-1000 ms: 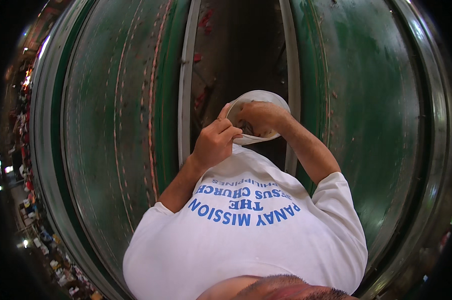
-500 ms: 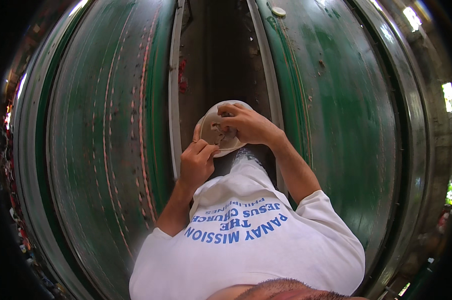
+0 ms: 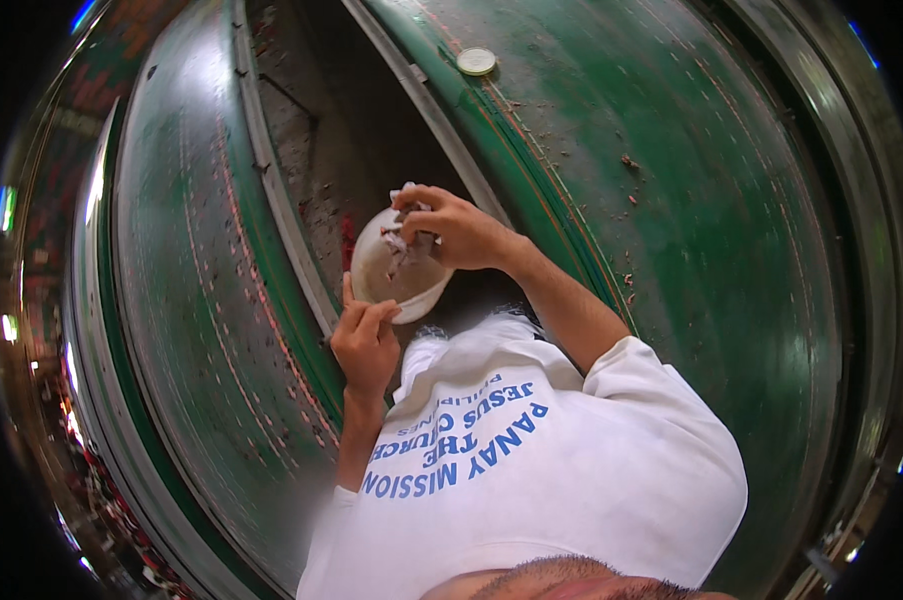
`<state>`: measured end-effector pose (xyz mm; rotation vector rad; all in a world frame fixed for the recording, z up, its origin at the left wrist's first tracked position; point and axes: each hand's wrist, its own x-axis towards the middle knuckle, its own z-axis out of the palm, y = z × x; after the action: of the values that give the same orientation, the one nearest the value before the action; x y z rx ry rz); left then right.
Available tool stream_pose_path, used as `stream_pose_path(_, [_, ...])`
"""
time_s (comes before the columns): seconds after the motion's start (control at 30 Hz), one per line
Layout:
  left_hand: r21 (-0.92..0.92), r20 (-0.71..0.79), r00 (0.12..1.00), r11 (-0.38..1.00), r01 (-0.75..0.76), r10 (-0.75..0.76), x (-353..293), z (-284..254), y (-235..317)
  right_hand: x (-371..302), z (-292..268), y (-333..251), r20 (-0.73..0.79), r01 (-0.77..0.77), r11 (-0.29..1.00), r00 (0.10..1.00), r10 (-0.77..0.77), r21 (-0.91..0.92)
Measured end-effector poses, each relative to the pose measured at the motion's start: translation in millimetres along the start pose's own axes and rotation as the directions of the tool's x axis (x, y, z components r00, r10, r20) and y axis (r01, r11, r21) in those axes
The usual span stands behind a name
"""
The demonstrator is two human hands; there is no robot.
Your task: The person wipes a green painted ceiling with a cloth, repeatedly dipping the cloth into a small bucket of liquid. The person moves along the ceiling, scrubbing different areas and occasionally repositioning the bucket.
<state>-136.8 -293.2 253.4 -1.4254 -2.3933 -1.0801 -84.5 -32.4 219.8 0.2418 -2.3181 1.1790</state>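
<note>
A whitish round tub [image 3: 373, 262], shaped like a bowl, is tilted in front of my body above the dark gap. My left hand [image 3: 366, 342] grips its near left rim, with fingers and thumb closed on the edge. Over the opening, my right hand [image 3: 449, 228] has its fingers curled around a bunch of crumpled whitish scraps [image 3: 401, 245] with reddish-brown bits. Some scraps hang down into the tub. What they are made of cannot be made out.
Green conveyor-like belts, left [image 3: 186, 250] and right [image 3: 691, 230], flank a dark gap with metal edges [image 3: 421, 100]. A small round pale lid or dish [image 3: 476, 62] rests on the right belt. Brown debris [image 3: 628, 161] is scattered there.
My view has turned, so the belts now slant. My right hand has lifted the scraps up from inside the tub, where it was reaching before. My left hand keeps its grip on the rim.
</note>
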Motion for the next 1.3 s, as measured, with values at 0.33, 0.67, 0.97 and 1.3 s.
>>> stream_pose_path(0.33, [-0.261,-0.002,0.966,0.933,-0.249,0.257,231,86,-104,86,-81,128,-0.532,-0.143,0.985,0.829,0.173,0.099])
stream_pose_path(0.67, [-0.537,0.07,0.916,0.789,-0.299,0.395,442,172,-209,61,-200,253,-0.937,-0.241,0.907,-0.135,0.321,0.345])
stream_pose_path(0.97, [-0.538,0.136,0.945,0.823,-0.181,0.297,587,240,-278,-102,-249,375,-0.96,-0.984,-0.16,-0.12,0.251,0.082])
stream_pose_path(1.3, [-0.421,0.144,0.981,0.905,-0.058,0.13,704,278,-335,-70,-235,384,-0.968,-0.924,-0.362,0.033,0.25,-0.125])
